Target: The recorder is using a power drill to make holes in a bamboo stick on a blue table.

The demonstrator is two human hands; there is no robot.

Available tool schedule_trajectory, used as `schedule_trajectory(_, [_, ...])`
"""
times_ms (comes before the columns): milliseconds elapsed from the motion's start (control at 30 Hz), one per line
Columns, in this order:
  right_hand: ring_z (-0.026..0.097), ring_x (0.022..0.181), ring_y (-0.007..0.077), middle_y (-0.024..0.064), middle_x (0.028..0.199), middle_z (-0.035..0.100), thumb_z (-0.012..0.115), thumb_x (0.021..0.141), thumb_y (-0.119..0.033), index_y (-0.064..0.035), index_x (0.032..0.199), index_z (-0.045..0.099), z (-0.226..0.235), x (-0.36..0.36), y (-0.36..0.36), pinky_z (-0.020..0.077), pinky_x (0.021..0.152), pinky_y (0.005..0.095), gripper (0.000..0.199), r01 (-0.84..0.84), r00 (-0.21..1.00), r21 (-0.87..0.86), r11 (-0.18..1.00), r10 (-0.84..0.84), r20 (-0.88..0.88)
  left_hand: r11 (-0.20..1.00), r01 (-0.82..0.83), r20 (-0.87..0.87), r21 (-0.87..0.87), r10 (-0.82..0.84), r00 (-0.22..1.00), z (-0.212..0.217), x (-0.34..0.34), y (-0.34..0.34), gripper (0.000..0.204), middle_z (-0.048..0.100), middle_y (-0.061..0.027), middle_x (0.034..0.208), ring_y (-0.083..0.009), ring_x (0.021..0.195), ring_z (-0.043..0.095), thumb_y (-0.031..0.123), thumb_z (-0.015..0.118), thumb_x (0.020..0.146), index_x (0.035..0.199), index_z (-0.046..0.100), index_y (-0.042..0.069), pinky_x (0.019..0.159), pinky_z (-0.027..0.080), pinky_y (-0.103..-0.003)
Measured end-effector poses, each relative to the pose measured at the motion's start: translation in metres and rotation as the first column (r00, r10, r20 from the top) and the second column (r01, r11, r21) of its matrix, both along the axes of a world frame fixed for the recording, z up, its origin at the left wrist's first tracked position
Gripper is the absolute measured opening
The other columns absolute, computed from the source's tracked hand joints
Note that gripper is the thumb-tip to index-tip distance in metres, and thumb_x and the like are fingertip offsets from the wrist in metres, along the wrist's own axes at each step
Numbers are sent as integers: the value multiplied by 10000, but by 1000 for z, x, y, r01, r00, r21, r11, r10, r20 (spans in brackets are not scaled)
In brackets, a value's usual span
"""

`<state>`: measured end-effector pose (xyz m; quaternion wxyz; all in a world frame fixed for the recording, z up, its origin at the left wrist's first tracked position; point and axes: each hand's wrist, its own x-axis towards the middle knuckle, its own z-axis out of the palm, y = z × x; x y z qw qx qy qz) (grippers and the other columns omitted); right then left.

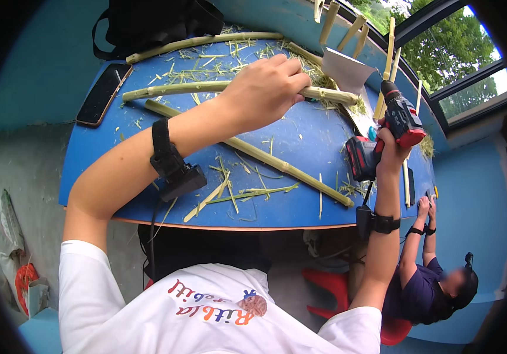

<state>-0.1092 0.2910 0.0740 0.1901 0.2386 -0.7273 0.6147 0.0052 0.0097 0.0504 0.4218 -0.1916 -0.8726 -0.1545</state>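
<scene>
My left hand point(265, 91) is closed around a pale green bamboo stick point(333, 95) lying across the far part of the blue table point(300, 206). The stick shows on both sides of my fist. In my right hand point(391, 150) is a red and black cordless drill point(404, 118), held by its grip near the table's right side. Its chuck points away from me, a little to the right of the stick's right end and apart from it. A second bamboo stick point(283, 165) lies slantwise nearer to me.
Shavings and split strips point(230, 192) litter the table. A phone point(105, 94) lies at the left, a black bag point(153, 29) at the far left. More sticks point(390, 50) lean by the window. At the right, another person point(421, 283) has both hands at the table edge.
</scene>
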Motion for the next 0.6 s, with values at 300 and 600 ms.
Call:
schedule_trajectory(300, [586, 690, 155, 103, 912, 641, 601, 700, 35, 39, 1124, 576, -25, -14, 20, 487, 659, 290, 425, -95, 989, -242, 966, 119, 87, 1000, -13, 11, -16, 13, 1000, -1, -2, 1, 179, 601, -87, 939, -278, 931, 600, 140, 705, 851, 984, 639, 41, 811, 501, -399])
schedule_trajectory(600, [623, 834, 134, 100, 1024, 660, 686, 815, -33, 6, 1285, 533, -33, -4, 32, 486, 778, 261, 495, -36, 977, -133, 990, 64, 206, 1000, -9, 45, -19, 10, 999, -2, 4, -3, 187, 606, -85, 962, -282, 933, 596, 136, 699, 858, 1011, 651, 40, 815, 500, -396])
